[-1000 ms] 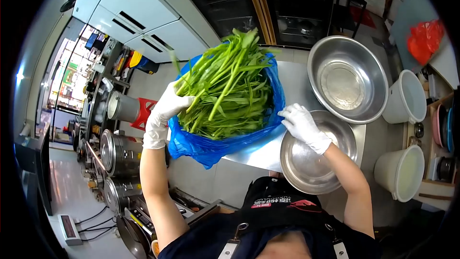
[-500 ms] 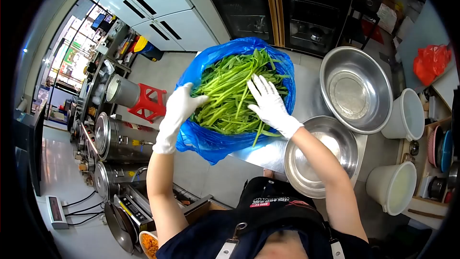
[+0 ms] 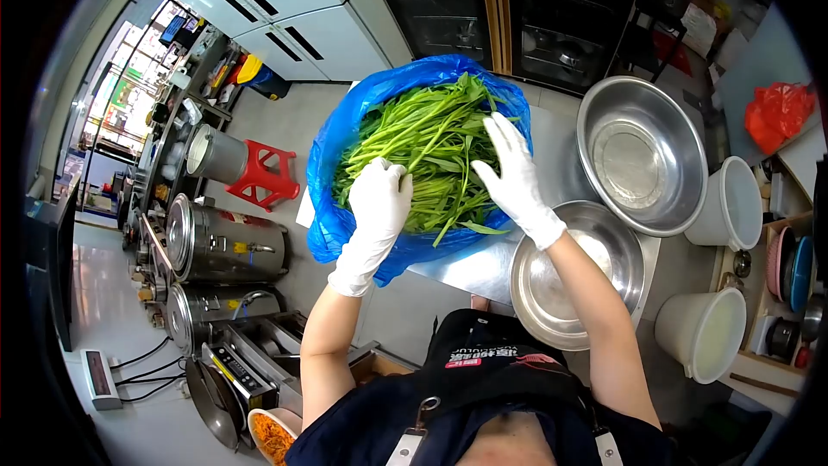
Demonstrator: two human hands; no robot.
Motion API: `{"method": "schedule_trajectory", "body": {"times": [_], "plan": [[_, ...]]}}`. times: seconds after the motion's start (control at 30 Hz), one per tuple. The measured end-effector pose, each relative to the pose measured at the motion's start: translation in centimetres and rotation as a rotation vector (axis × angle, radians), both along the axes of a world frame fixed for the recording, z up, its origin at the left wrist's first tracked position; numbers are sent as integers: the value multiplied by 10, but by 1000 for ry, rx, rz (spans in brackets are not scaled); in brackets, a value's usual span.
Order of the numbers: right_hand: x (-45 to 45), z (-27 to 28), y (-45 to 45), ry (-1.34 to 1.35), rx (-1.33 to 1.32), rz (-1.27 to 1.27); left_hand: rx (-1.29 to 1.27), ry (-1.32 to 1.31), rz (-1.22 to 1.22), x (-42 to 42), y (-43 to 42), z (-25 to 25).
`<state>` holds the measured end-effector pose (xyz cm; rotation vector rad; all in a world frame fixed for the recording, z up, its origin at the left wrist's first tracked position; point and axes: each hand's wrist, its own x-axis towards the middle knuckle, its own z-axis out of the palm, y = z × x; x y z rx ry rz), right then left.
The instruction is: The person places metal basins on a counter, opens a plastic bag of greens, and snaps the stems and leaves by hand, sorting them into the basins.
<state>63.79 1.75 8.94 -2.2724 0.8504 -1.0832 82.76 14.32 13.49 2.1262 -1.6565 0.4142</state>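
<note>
A heap of long-stemmed leafy greens [image 3: 435,142] fills a blue plastic bag [image 3: 332,198] on the metal table [image 3: 466,280]. My left hand [image 3: 381,194], in a white glove, lies over the left front of the heap. Its fingers are curled in against the stems and appear to grip some, though the fingertips are partly hidden. At the heap's right edge is my right hand [image 3: 516,177], also gloved. Its fingers are stretched out, thumb apart from the others, and nothing is in it.
Right of the bag stand a large steel basin [image 3: 686,134] and a smaller steel bowl [image 3: 535,285]. White buckets [image 3: 703,336] stand beyond the table's right side. On the left are a red stool [image 3: 263,177] and steel pots [image 3: 228,242]; cabinets [image 3: 285,0] line the back.
My left hand has moved right from the bag's left rim onto the greens, and its fingers have curled in. My right hand has shifted right and lifted off the middle of the heap.
</note>
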Motion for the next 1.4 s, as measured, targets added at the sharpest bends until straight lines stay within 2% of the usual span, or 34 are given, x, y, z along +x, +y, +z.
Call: {"method": "schedule_trajectory", "body": {"times": [0.1,0.27,0.33,0.43,0.53,0.57,0.67,0.7,0.8,0.93,1.0,1.07,1.1,1.2,1.3,1.4], "plan": [[-29,-18,18,-41,-35,-27,-74,10,-8,-2,4,7],[-69,-37,38,54,35,-6,-136,41,58,-18,21,52],[-82,-39,41,50,53,-34,-202,145,51,-6,29,52],[-100,-36,39,62,72,-81,-283,518,95,9,40,68],[-113,-42,35,52,98,-85,-400,574,90,16,51,86],[-117,-43,34,46,133,-93,-466,547,-5,14,53,89],[-127,-42,32,23,103,-133,-445,531,-34,5,59,92],[-130,-40,31,13,91,-154,-468,380,-68,-2,58,96],[-137,-36,28,-35,141,-175,-721,425,24,-7,55,90],[-144,-42,26,-33,127,-158,-781,595,51,-6,47,89],[-147,-45,29,-32,141,-151,-902,768,148,-15,40,99],[-152,-49,35,-25,154,-135,-661,492,84,0,33,86],[-153,-51,36,-26,152,-125,-566,716,35,4,29,78],[-158,-55,39,-19,172,-128,-665,885,131,11,26,75],[-157,-49,40,-13,197,-128,-639,880,99,9,15,68],[-127,-16,41,-44,191,-108,-616,944,69,11,6,56]]}}
